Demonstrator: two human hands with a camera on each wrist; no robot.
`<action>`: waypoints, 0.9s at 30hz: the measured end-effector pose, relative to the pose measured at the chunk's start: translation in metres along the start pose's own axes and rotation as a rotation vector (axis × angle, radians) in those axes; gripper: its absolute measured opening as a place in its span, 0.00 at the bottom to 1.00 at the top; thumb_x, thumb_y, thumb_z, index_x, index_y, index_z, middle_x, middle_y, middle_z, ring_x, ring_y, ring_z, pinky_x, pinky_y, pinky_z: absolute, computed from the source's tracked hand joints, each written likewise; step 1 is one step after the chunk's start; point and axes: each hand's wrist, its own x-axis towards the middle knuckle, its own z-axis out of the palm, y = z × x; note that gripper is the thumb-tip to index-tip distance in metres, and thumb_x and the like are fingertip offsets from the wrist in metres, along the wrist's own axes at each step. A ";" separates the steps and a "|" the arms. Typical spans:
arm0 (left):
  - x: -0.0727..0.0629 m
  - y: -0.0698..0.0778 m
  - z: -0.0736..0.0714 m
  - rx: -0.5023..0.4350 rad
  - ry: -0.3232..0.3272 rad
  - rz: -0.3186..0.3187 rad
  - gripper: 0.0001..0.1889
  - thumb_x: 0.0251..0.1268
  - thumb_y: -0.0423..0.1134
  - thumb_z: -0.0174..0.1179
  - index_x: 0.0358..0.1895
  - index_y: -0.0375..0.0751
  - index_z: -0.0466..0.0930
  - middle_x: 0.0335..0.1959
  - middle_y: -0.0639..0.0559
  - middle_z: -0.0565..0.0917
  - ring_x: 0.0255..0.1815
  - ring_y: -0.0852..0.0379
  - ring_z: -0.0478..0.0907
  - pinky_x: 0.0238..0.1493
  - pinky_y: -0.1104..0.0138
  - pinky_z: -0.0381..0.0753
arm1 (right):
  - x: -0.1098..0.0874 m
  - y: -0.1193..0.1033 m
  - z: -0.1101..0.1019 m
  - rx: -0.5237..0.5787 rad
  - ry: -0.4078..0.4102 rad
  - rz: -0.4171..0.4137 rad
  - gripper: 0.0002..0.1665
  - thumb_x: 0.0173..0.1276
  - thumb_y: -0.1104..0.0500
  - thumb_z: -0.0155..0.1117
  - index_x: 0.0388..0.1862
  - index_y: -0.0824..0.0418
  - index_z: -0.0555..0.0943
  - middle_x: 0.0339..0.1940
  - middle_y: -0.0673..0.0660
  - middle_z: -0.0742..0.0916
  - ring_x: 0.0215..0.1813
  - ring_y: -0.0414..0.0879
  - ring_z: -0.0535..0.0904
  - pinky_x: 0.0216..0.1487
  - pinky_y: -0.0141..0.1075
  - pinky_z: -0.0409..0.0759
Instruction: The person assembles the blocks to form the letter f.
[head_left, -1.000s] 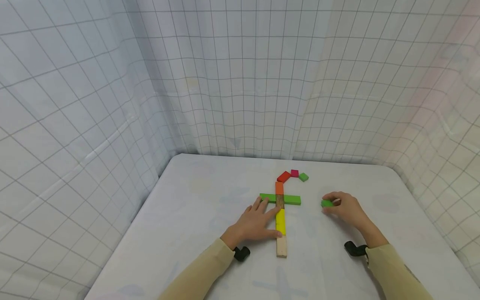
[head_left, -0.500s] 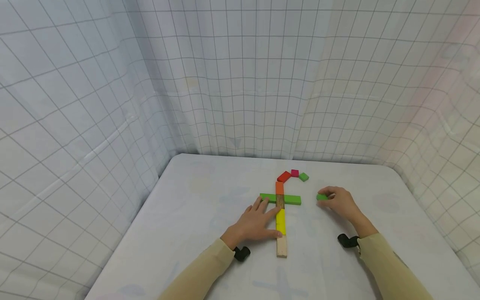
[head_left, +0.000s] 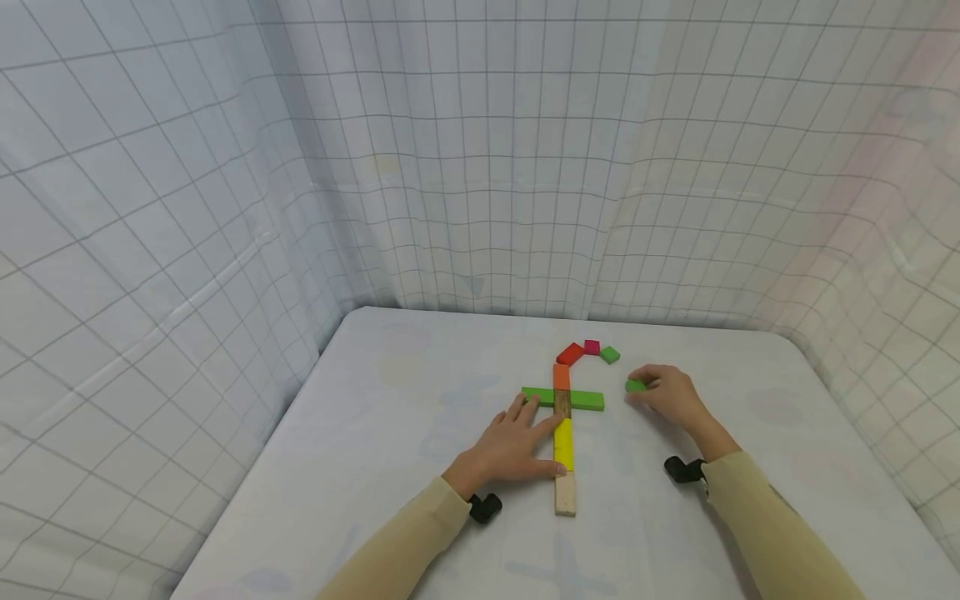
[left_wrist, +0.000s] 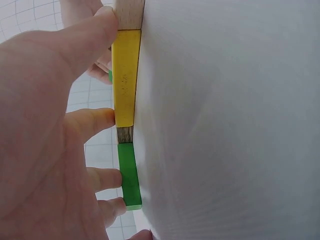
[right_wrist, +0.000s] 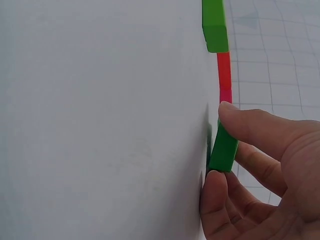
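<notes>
My left hand (head_left: 506, 450) lies with fingers spread over a column of wooden blocks. Its thumb touches where the plain wood block (head_left: 566, 497) meets the yellow block (head_left: 563, 447); its index fingertip is at the yellow block's far end, beside the brown block (head_left: 562, 403). Two other fingertips touch the left green bar (left_wrist: 130, 175). To the right, my right hand (head_left: 671, 396) pinches a small green block (right_wrist: 224, 148) between thumb and fingers, close to the tabletop. From the brown block an orange block (head_left: 562, 377) continues the column, and another green bar (head_left: 587, 401) extends right.
Beyond the orange block, a red block (head_left: 571, 354), a magenta block (head_left: 592, 347) and a small green block (head_left: 610, 355) curve rightward. They lie on a white-covered table (head_left: 405, 400), enclosed by white gridded curtains (head_left: 480, 167) at the back and sides.
My right hand has moved left and away from me with the small green block, nearer the curved end of the row. The left hand and the laid blocks stay in place.
</notes>
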 end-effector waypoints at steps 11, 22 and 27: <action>0.000 0.001 0.000 0.000 -0.001 0.000 0.45 0.63 0.75 0.52 0.81 0.64 0.53 0.82 0.42 0.46 0.82 0.39 0.39 0.73 0.43 0.55 | 0.013 -0.004 0.004 -0.020 0.029 -0.008 0.23 0.63 0.55 0.76 0.54 0.63 0.84 0.50 0.62 0.85 0.51 0.56 0.79 0.42 0.43 0.81; -0.001 0.003 -0.001 0.022 0.003 0.001 0.45 0.64 0.74 0.53 0.81 0.63 0.54 0.82 0.42 0.47 0.81 0.39 0.41 0.73 0.43 0.57 | 0.025 -0.007 0.010 -0.040 0.063 0.033 0.25 0.63 0.55 0.76 0.55 0.64 0.81 0.53 0.65 0.83 0.53 0.59 0.77 0.50 0.50 0.78; -0.001 0.004 -0.002 0.017 0.001 -0.005 0.44 0.64 0.73 0.54 0.81 0.63 0.54 0.82 0.42 0.47 0.81 0.39 0.41 0.73 0.43 0.57 | 0.029 -0.012 0.013 -0.053 0.072 0.046 0.24 0.62 0.56 0.75 0.54 0.65 0.81 0.52 0.66 0.83 0.53 0.59 0.77 0.51 0.51 0.78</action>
